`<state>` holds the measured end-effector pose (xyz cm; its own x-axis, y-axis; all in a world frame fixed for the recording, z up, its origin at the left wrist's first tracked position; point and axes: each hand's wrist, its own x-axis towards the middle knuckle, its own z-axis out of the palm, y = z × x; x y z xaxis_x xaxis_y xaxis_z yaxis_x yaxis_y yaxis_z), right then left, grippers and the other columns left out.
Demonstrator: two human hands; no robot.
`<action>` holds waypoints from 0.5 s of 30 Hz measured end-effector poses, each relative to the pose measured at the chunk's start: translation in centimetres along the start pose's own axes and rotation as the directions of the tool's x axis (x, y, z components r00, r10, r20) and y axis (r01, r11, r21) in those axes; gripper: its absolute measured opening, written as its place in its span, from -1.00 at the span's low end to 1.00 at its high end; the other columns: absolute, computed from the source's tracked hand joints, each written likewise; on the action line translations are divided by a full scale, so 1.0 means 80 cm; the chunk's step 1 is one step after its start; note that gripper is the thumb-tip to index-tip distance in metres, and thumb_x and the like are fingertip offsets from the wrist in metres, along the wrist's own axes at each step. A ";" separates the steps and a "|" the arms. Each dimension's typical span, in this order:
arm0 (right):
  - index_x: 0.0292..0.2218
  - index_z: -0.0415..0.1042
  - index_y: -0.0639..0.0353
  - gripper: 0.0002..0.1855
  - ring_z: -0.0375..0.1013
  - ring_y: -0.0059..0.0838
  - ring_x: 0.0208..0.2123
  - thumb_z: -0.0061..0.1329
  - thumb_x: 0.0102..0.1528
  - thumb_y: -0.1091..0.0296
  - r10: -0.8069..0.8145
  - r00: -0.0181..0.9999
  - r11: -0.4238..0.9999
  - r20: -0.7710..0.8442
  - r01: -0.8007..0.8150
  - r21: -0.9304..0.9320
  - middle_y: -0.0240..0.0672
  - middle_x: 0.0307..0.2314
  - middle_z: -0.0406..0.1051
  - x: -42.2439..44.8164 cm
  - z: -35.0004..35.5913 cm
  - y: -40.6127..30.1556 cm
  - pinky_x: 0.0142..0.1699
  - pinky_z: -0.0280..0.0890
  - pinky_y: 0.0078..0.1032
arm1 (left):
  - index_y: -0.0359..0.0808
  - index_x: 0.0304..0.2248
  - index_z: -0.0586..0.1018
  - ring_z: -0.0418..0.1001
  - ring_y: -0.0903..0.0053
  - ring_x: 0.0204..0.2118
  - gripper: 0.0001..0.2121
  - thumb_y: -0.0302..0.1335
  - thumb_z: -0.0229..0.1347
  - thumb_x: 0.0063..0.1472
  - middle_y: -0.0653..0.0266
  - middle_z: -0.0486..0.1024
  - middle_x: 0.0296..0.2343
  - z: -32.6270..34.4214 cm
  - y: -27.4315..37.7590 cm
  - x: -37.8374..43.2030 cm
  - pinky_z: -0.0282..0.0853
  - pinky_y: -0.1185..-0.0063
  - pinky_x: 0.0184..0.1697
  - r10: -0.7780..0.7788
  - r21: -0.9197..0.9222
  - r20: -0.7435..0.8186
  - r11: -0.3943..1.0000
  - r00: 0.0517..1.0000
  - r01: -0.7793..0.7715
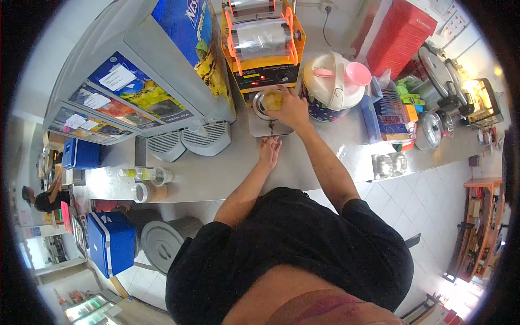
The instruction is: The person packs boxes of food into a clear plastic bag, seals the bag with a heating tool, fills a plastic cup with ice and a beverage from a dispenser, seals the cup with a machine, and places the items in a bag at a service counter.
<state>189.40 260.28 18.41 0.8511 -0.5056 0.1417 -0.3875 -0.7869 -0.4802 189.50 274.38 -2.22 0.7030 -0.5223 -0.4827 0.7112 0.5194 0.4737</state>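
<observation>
A yellow and black cup sealing machine [264, 75] with a roll of clear film [260, 38] stands on the steel counter before me. My right hand [290, 109] grips a clear cup with yellowish contents [273, 100] at the machine's round metal cup holder [260, 109]. Whether the cup rests inside the ring cannot be told. My left hand [269, 151] is just in front of the machine's base, palm up with fingers partly curled, and no object shows in it. Small red lights glow on the control panel.
A drink dispenser [170, 65] stands left, its drip trays [207, 138] over the counter. Right are a lidded container with a pink ladle [335, 85], a blue basket [369, 118] and stacked clear lids [390, 165]. Plastic jars [150, 192] sit near the left front edge. Another person [50, 199] is far left.
</observation>
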 end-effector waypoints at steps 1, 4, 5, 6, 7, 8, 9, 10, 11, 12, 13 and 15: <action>0.17 0.22 0.04 0.03 0.40 -0.16 0.03 0.25 -0.24 -0.24 0.010 1.000 1.000 0.002 -0.010 -0.005 -0.19 0.03 0.35 0.009 0.014 0.001 0.10 0.22 -0.01 | -0.20 -0.11 0.30 0.32 0.35 0.10 -0.76 -0.56 0.02 0.25 0.22 0.35 -0.08 0.003 -0.003 -0.003 0.14 0.28 0.28 0.011 -0.002 -0.001 1.000 1.000 -0.011; 0.17 0.22 0.03 0.03 0.37 -0.18 0.06 0.26 -0.25 -0.23 0.078 0.996 0.996 0.045 -0.076 -0.048 -0.20 0.09 0.28 0.029 0.055 0.016 0.10 0.23 -0.05 | -0.17 -0.03 0.31 0.30 0.40 0.15 -0.74 -0.42 0.00 0.32 0.25 0.38 0.02 0.009 -0.008 -0.022 0.15 0.31 0.25 -0.107 0.038 0.054 0.994 0.993 0.105; 0.17 0.22 0.03 0.03 0.36 -0.19 0.07 0.27 -0.26 -0.22 0.108 0.992 0.992 0.064 -0.103 -0.067 -0.20 0.11 0.26 0.034 0.066 0.021 0.10 0.24 -0.07 | -0.20 0.01 0.29 0.27 0.39 0.18 -0.70 -0.39 -0.01 0.33 0.23 0.37 0.05 0.013 -0.011 -0.025 0.14 0.31 0.26 -0.095 0.027 0.052 0.995 0.994 0.094; 0.17 0.22 0.03 0.04 0.35 -0.18 0.09 0.26 -0.26 -0.23 0.109 0.990 0.990 0.089 -0.100 -0.100 -0.19 0.12 0.22 0.036 0.073 0.020 0.10 0.24 -0.07 | -0.24 0.05 0.27 0.25 0.37 0.20 -0.66 -0.36 -0.02 0.35 0.21 0.35 0.08 0.012 -0.016 -0.029 0.14 0.31 0.26 -0.079 0.010 0.043 0.997 0.996 0.079; 0.17 0.22 0.04 0.04 0.34 -0.18 0.10 0.26 -0.26 -0.24 0.114 0.987 0.986 0.112 -0.098 -0.134 -0.17 0.14 0.19 0.037 0.078 0.020 0.10 0.25 -0.08 | -0.27 0.08 0.25 0.23 0.36 0.22 -0.62 -0.32 -0.03 0.36 0.19 0.34 0.10 0.011 -0.016 -0.030 0.13 0.32 0.27 -0.065 -0.005 0.035 0.998 0.997 0.065; 0.18 0.22 0.04 0.04 0.32 -0.17 0.11 0.26 -0.25 -0.24 0.120 0.984 0.981 0.133 -0.097 -0.168 -0.16 0.16 0.16 0.039 0.083 0.021 0.09 0.25 -0.08 | -0.28 0.09 0.24 0.22 0.36 0.23 -0.62 -0.34 -0.04 0.36 0.18 0.32 0.11 0.010 -0.012 -0.029 0.13 0.32 0.27 -0.076 0.016 0.023 0.997 0.997 0.076; 0.18 0.21 0.05 0.06 0.33 -0.16 0.11 0.25 -0.26 -0.26 0.118 0.982 0.978 0.146 -0.090 -0.187 -0.15 0.16 0.16 0.042 0.086 0.025 0.09 0.26 -0.08 | -0.29 0.10 0.23 0.22 0.35 0.23 -0.61 -0.35 -0.04 0.36 0.17 0.31 0.12 0.012 -0.011 -0.026 0.13 0.33 0.27 -0.091 0.033 0.015 0.995 0.996 0.090; 0.19 0.20 0.06 0.08 0.33 -0.15 0.10 0.25 -0.27 -0.28 0.119 0.980 0.975 0.157 -0.085 -0.206 -0.14 0.15 0.16 0.047 0.088 0.030 0.08 0.26 -0.07 | -0.30 0.11 0.23 0.21 0.35 0.24 -0.60 -0.36 -0.05 0.36 0.17 0.30 0.14 0.015 -0.009 -0.023 0.14 0.33 0.26 -0.107 0.053 0.009 0.993 0.994 0.106; 0.19 0.20 0.06 0.10 0.33 -0.14 0.10 0.25 -0.28 -0.31 0.123 0.979 0.971 0.165 -0.084 -0.226 -0.14 0.14 0.15 0.051 0.088 0.037 0.08 0.26 -0.07 | -0.31 0.09 0.24 0.22 0.37 0.23 -0.61 -0.36 -0.05 0.35 0.17 0.32 0.12 0.019 -0.008 -0.019 0.13 0.33 0.27 -0.119 0.043 0.011 0.992 0.993 0.118; 0.20 0.18 0.09 0.08 0.35 -0.10 0.08 0.20 -0.22 -0.34 0.099 0.973 0.974 0.206 -0.052 -0.222 -0.06 0.15 0.13 0.051 0.084 0.033 0.07 0.27 -0.08 | -0.31 0.08 0.25 0.23 0.39 0.23 -0.62 -0.36 -0.05 0.35 0.18 0.34 0.10 0.014 -0.006 -0.013 0.12 0.34 0.27 -0.120 0.025 0.004 0.993 0.993 0.119; 0.20 0.17 0.12 0.07 0.37 -0.05 0.06 0.14 -0.17 -0.38 0.081 0.966 0.975 0.243 -0.026 -0.223 0.01 0.17 0.11 0.048 0.075 0.032 0.06 0.28 -0.09 | -0.32 0.07 0.26 0.23 0.41 0.22 -0.63 -0.36 -0.05 0.34 0.19 0.35 0.08 0.017 -0.004 -0.007 0.11 0.34 0.27 -0.127 0.007 0.003 0.992 0.992 0.127; 0.20 0.18 0.15 0.03 0.38 -0.01 0.03 0.09 -0.09 -0.39 0.027 0.990 0.989 0.135 -0.007 -0.145 0.07 0.13 0.13 0.034 0.061 0.038 0.04 0.29 -0.08 | -0.25 0.05 0.29 0.28 0.46 0.18 -0.66 -0.37 -0.03 0.32 0.26 0.39 0.02 0.038 0.003 0.008 0.09 0.37 0.27 -0.165 -0.010 -0.041 0.986 0.986 0.164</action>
<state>192.28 258.24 13.11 0.8805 -0.4739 0.0103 -0.4406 -0.8263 -0.3509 190.09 272.12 -0.17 0.5756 -0.5728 -0.5835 0.8170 0.4334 0.3805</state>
